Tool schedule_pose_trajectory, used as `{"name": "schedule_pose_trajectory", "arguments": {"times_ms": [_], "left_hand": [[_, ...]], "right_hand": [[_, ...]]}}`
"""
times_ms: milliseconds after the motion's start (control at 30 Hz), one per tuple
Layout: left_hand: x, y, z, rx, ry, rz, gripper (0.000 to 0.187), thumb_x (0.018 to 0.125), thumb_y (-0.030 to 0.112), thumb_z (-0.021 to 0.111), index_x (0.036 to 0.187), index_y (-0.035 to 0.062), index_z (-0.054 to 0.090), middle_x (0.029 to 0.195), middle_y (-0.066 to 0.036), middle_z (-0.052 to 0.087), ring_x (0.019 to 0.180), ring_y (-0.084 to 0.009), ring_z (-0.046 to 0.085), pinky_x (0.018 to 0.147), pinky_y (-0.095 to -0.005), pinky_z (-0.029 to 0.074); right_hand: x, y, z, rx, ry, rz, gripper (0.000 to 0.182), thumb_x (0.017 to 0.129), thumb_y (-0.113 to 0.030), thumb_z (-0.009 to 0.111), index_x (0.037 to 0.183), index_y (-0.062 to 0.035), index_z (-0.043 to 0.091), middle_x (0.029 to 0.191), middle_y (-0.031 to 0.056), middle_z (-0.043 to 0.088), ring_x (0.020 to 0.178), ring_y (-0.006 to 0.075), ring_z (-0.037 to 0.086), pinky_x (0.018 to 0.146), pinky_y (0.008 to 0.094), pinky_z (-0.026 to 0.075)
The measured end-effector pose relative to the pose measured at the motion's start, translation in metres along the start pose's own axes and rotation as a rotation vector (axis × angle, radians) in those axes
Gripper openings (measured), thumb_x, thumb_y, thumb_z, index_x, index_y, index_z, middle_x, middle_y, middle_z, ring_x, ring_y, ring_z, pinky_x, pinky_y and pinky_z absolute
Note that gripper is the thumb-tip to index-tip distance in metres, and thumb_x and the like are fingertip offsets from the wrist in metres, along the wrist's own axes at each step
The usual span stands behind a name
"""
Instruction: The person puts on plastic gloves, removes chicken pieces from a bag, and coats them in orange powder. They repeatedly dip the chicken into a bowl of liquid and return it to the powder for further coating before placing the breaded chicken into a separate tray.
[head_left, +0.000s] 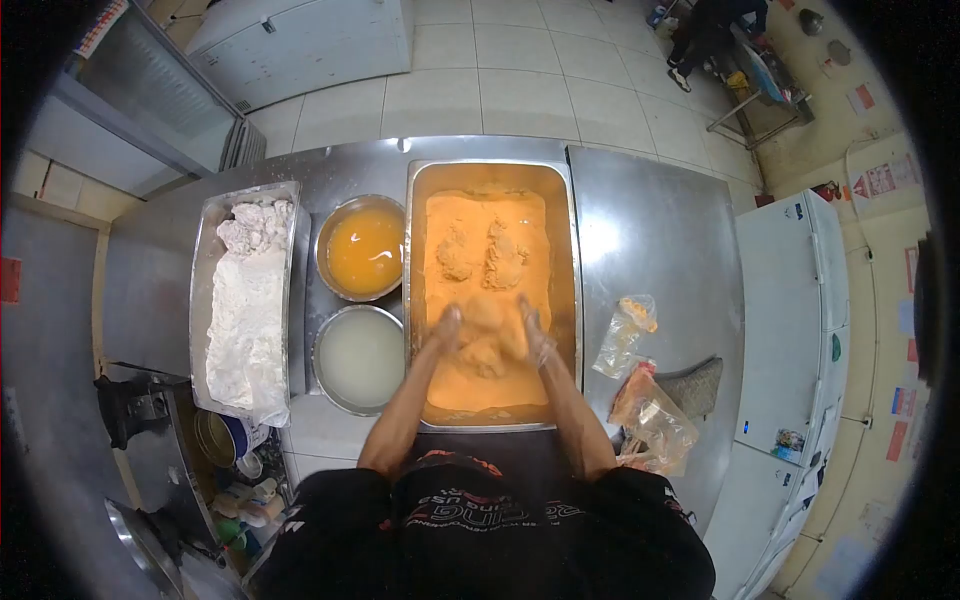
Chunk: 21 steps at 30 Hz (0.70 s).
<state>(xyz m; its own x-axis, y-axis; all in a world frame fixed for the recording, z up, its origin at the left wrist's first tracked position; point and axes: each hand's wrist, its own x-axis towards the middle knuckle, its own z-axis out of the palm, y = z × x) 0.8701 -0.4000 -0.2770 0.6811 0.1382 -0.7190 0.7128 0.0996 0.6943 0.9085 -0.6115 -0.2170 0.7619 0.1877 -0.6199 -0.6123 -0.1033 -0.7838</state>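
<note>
A deep metal tray (576, 300) holds orange breading powder (530, 220) in front of me. My left hand (447, 328) is low over the powder on its left side, and my right hand (537, 338) faces it from the right. Motion blurs both hands, and their fingers merge with the orange powder. Between them, a blurred orange mound (484, 312) and a lumpy coated piece (484, 358) show. Farther back in the tray lie two more coated lumps, one craggy piece (453, 255) on the left and a longer piece (505, 255) beside it.
Left of the tray stand a bowl of orange liquid (365, 250) and a bowl of cloudy liquid (360, 358). Beyond them is a tray of white flour (245, 330). Plastic bags (655, 425) and a small bag (622, 340) lie on the right. A person (705, 35) stands far back.
</note>
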Motion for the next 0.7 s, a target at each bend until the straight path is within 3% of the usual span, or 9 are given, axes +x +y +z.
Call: {"name": "schedule_pose_trajectory", "arguments": {"times_ms": [100,200,267,367,467,533,600,633,700], "left_hand": [[-0.049,0.061,-0.019,-0.459,-0.064,-0.094,0.038,0.094,0.041,0.042,0.120,0.0145,0.051,0.113,-0.011,0.055,0.088,-0.0285,0.060,0.066,-0.0427,0.053],[-0.001,-0.075,-0.048,-0.083,-0.179,0.377,0.032,0.094,0.034,0.042,0.110,0.0080,0.052,0.106,-0.012,0.056,0.089,-0.0278,0.059,0.063,-0.0431,0.052],[-0.059,-0.052,-0.014,0.751,-0.002,0.322,0.033,0.094,0.034,0.044,0.113,0.0070,0.050,0.109,-0.012,0.055,0.090,-0.0278,0.059,0.065,-0.0430,0.052],[-0.083,-0.062,0.029,1.110,0.019,0.194,0.037,0.093,0.033,0.045,0.118,0.0055,0.047,0.114,-0.012,0.054,0.092,-0.0277,0.060,0.067,-0.0429,0.052],[-0.070,-0.036,0.018,0.581,-0.106,0.060,0.042,0.093,0.033,0.047,0.122,0.0040,0.045,0.118,-0.011,0.052,0.094,-0.0277,0.060,0.069,-0.0428,0.052],[-0.082,-0.001,0.002,-0.037,-0.211,-0.056,0.045,0.092,0.033,0.048,0.126,0.0030,0.043,0.121,-0.011,0.051,0.095,-0.0276,0.060,0.071,-0.0427,0.052],[-0.100,0.025,-0.015,-0.362,-0.328,-0.137,0.049,0.092,0.032,0.050,0.129,0.0020,0.041,0.124,-0.011,0.050,0.096,-0.0276,0.060,0.072,-0.0426,0.052],[-0.108,0.025,-0.019,-0.349,-0.371,-0.155,0.051,0.092,0.032,0.050,0.130,0.0015,0.040,0.126,-0.011,0.050,0.097,-0.0276,0.060,0.073,-0.0425,0.052],[-0.074,-0.043,-0.017,0.380,-0.418,-0.169,0.034,0.093,0.029,0.044,0.114,0.0033,0.051,0.097,-0.011,0.056,0.088,-0.0268,0.062,0.072,-0.0440,0.050]], "right_hand": [[-0.004,-0.046,-0.025,-0.072,-0.052,0.028,0.087,0.078,-0.066,0.043,0.132,-0.0001,0.026,0.130,0.0242,0.037,0.118,0.0357,0.039,0.099,0.0417,0.031],[-0.031,-0.038,-0.045,-0.759,-0.056,0.149,0.079,0.079,-0.061,0.044,0.128,-0.0008,0.029,0.125,0.0218,0.040,0.113,0.0338,0.041,0.095,0.0402,0.033],[-0.057,0.013,-0.041,-1.043,-0.004,0.115,0.074,0.079,-0.057,0.045,0.125,-0.0012,0.032,0.122,0.0202,0.042,0.110,0.0325,0.042,0.092,0.0392,0.034],[-0.056,0.096,-0.017,-0.943,0.053,0.042,0.065,0.080,-0.052,0.046,0.120,-0.0019,0.035,0.117,0.0178,0.044,0.105,0.0305,0.044,0.089,0.0377,0.036],[-0.026,0.108,-0.008,-0.619,0.031,0.038,0.057,0.081,-0.047,0.047,0.116,-0.0025,0.038,0.112,0.0155,0.047,0.100,0.0286,0.046,0.085,0.0362,0.038],[-0.024,0.068,-0.017,-0.347,0.003,0.046,0.052,0.082,-0.044,0.047,0.113,-0.0029,0.041,0.109,0.0139,0.049,0.097,0.0273,0.048,0.082,0.0352,0.039],[-0.035,0.024,-0.029,-0.256,-0.036,0.102,0.047,0.083,-0.041,0.048,0.110,-0.0034,0.043,0.106,0.0123,0.051,0.093,0.0260,0.049,0.080,0.0342,0.040],[-0.042,0.014,-0.036,-0.287,-0.058,0.139,0.044,0.083,-0.039,0.048,0.108,-0.0036,0.044,0.104,0.0115,0.052,0.092,0.0253,0.050,0.078,0.0337,0.041],[-0.055,0.020,-0.039,-0.446,-0.107,0.179,0.039,0.084,-0.036,0.049,0.105,-0.0040,0.047,0.101,0.0099,0.054,0.088,0.0241,0.051,0.076,0.0327,0.042]]}}
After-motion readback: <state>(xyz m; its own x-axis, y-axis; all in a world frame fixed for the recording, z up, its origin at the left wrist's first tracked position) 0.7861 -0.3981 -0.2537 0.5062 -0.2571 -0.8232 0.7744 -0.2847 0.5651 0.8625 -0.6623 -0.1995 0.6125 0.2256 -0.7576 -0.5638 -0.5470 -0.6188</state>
